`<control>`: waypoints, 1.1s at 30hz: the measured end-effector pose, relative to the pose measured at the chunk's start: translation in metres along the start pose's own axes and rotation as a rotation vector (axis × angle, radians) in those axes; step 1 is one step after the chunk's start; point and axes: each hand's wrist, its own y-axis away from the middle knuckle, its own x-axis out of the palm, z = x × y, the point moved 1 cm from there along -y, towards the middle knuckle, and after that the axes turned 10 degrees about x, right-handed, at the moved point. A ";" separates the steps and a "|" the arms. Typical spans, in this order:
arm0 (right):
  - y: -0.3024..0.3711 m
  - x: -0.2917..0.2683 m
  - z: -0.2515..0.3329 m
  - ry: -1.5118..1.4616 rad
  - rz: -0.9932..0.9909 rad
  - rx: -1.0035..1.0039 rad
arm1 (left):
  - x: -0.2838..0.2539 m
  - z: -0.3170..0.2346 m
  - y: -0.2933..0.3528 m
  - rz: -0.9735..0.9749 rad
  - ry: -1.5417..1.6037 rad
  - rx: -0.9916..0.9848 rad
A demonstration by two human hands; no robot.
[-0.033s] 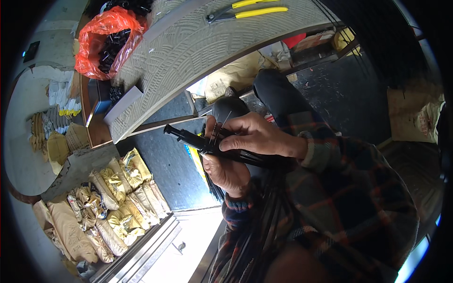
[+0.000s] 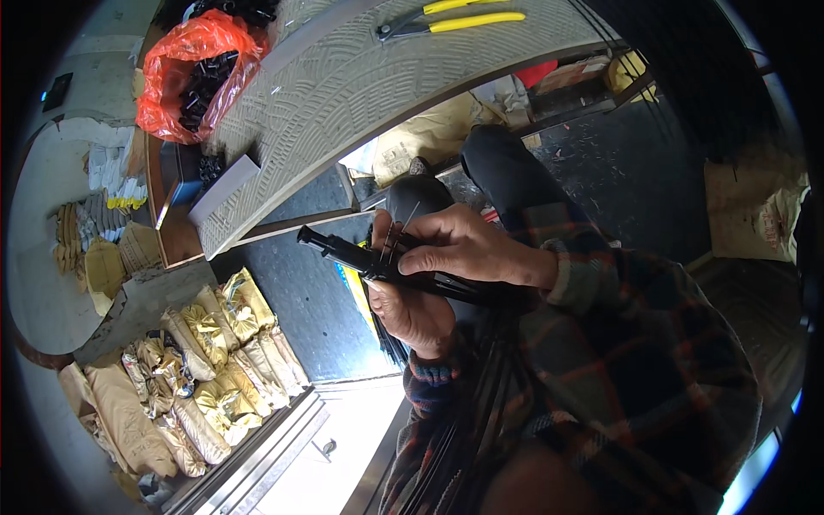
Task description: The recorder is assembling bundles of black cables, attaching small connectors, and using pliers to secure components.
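A black tubular part (image 2: 340, 249) with a stepped, narrower end points to the upper left in front of my lap. My left hand (image 2: 414, 319) is closed around it from below, its thumb and fingers on either side of the collar. From the other side my right hand (image 2: 468, 247) bends over the part, thumb and fingers pinched on it. A thin wire-like piece (image 2: 415, 212) sticks up between the hands. Long thin black strips (image 2: 485, 378) run from the part down over my lap and left sleeve; my fingers hide where they meet it.
Yellow-handled pliers (image 2: 446, 24) lie on the textured tabletop (image 2: 360, 94). At its left end stands a red plastic bag (image 2: 159, 94) of small black parts. Wrapped brown packages (image 2: 206, 378) are stacked at lower left; a dark bundle of strips (image 2: 687, 77) hangs at upper right.
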 end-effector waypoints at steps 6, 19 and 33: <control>-0.006 -0.007 -0.009 -0.353 0.181 0.118 | 0.004 -0.017 -0.013 0.250 -0.163 -0.054; -0.015 0.023 0.031 0.213 -0.209 -0.791 | 0.047 -0.036 -0.018 -0.015 -0.290 0.393; -0.028 0.037 -0.019 0.481 -0.274 -0.599 | -0.015 -0.029 -0.011 -0.282 -0.236 0.368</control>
